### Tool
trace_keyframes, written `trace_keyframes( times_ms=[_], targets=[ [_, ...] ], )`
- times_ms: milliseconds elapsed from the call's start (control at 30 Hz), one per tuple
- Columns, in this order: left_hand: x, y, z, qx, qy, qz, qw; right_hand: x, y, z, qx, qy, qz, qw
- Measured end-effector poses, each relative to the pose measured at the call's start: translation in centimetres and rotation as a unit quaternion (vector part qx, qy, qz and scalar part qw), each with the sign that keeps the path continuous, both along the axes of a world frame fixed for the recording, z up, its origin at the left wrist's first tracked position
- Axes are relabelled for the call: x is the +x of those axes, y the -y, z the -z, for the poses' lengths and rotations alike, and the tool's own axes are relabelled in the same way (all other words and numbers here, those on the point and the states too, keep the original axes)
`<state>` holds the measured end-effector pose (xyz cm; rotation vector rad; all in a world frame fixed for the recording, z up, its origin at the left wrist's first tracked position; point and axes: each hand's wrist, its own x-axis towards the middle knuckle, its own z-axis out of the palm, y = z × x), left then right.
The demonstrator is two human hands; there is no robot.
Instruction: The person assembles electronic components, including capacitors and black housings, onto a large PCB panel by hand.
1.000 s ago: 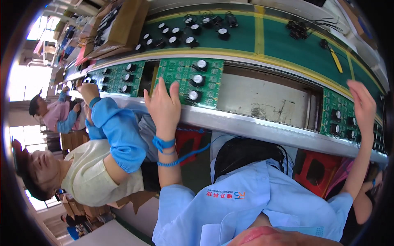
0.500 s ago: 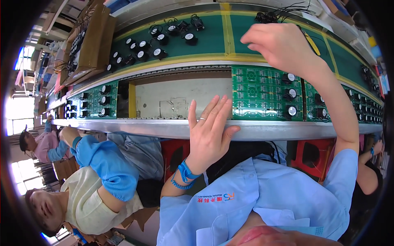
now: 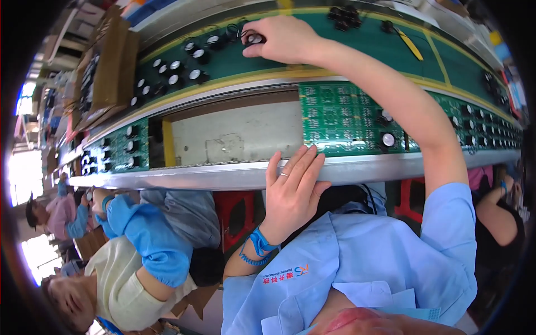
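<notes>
My right hand (image 3: pixel 282 40) reaches across to the green mat (image 3: pixel 357 47), its fingers closed round a black round component with a white top (image 3: pixel 254 39). It looks like the other black wired components (image 3: pixel 196 75) scattered to its left. Nearer me, my left hand (image 3: pixel 294 187) lies with fingers stretched out over the metal rail (image 3: pixel 234 174). Its fingertips are at the lower left corner of a green circuit board (image 3: pixel 340 120) and hold nothing. White-topped components (image 3: pixel 388 139) stand on that board's right side, some of them hidden by my right forearm.
Left of the board, the line has an open gap (image 3: pixel 234 131), then more populated boards (image 3: pixel 131 145). Yellow-handled cutters or pliers (image 3: pixel 412 44) and a dark cluster of parts (image 3: pixel 344 18) lie farther right. A cardboard box (image 3: pixel 114 72) stands at the left. A co-worker (image 3: pixel 139 240) sits left of me.
My right hand has moved left across the mat and closed on a component. My left hand has drawn slightly toward me. The whole view has shifted a little.
</notes>
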<state>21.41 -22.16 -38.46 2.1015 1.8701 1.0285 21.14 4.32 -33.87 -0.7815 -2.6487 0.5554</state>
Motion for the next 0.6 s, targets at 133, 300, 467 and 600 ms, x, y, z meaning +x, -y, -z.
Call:
trace_keyframes(
  times_ms=[133, 300, 467, 600],
  targets=[
    [0.9, -1.0, 0.2, -0.009, -0.049, -0.005, 0.999, 7.8, 0.2, -1.7, -0.001, -0.081, -0.027, 0.996],
    [2.4, -1.5, -0.5, -0.037, -0.097, 0.007, 0.995, 15.4, 4.7, -2.3, 0.040, -0.066, 0.020, 0.997],
    [2.8, -1.6, -0.6, -0.046, -0.106, 0.043, 0.992, 19.5, 8.4, -0.4, 0.052, -0.067, -0.010, 0.996],
    [3.2, -2.0, -0.6, -0.055, -0.101, 0.046, 0.992, 20.5, 7.7, 0.1, 0.041, -0.089, 0.008, 0.995]
  ],
)
